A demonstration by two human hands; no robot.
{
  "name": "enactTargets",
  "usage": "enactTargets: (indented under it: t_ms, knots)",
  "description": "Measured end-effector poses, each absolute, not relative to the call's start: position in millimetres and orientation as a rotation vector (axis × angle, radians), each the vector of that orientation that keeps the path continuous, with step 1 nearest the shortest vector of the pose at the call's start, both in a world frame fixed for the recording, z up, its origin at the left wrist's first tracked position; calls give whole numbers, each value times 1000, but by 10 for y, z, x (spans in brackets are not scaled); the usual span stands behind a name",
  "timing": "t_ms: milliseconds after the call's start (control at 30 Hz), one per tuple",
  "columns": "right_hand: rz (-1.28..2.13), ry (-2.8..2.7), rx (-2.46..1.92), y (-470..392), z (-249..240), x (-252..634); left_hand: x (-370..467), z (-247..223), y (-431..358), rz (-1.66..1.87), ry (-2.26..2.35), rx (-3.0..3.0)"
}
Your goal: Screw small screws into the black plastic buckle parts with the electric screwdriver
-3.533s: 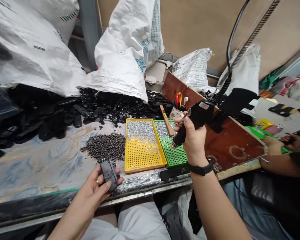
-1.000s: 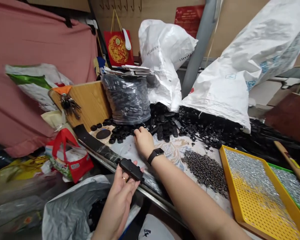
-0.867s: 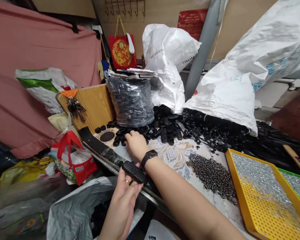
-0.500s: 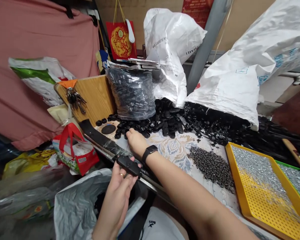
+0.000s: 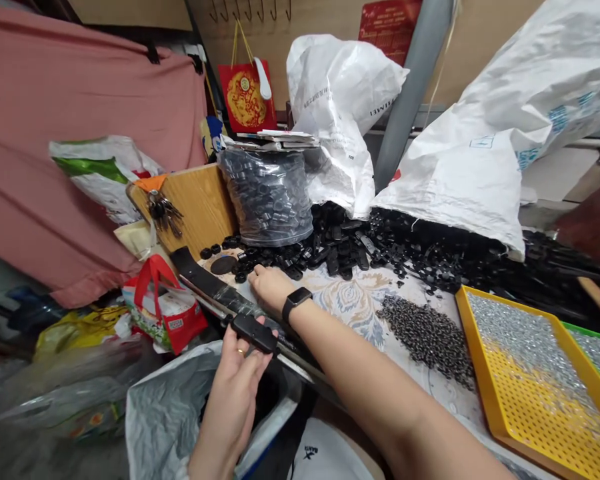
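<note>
My left hand (image 5: 237,387) is closed round an oblong black plastic part (image 5: 254,332), held flat above the table's front edge, with the thumb below and the fingers behind it. My right hand (image 5: 271,288), with a black watch (image 5: 297,301) on the wrist, reaches to the near side of a heap of small black plastic pieces (image 5: 295,257). Its fingers are bent together, and what lies between them is hidden. Near its fingertips are a few round black caps (image 5: 241,275). A flat dark disc (image 5: 223,265) lies to their left.
A clear bag of black rings (image 5: 270,207) stands behind the heap. Small dark metal pieces (image 5: 430,340) lie in a pile right of my arm. A yellow tray (image 5: 525,400) holds silvery pins. Below the table edge hangs an open grey-white sack (image 5: 167,413).
The view has shifted slightly up and left. My right hand has drawn back a little toward the table's front edge, its fingers more curled. My left hand still holds the black part.
</note>
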State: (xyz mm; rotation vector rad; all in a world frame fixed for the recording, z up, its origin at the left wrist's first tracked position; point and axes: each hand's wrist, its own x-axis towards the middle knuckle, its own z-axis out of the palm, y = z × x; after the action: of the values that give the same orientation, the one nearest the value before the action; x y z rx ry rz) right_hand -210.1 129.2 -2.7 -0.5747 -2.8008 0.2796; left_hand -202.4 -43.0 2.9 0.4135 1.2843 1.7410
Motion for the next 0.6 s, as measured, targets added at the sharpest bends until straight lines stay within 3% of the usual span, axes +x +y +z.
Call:
enactTargets:
  t_ms: [167,300,600]
  knots:
    - [497,-2647,-626,1027,56,-1199,-1886,11,-337,1665,1260,537]
    - [893,-2316,-615,678,135,-447,-1612,-53,-240,1571,1204,631]
    - [781,-2057,-730,493,50,311,-998,-38,-68,1294,1303,885]
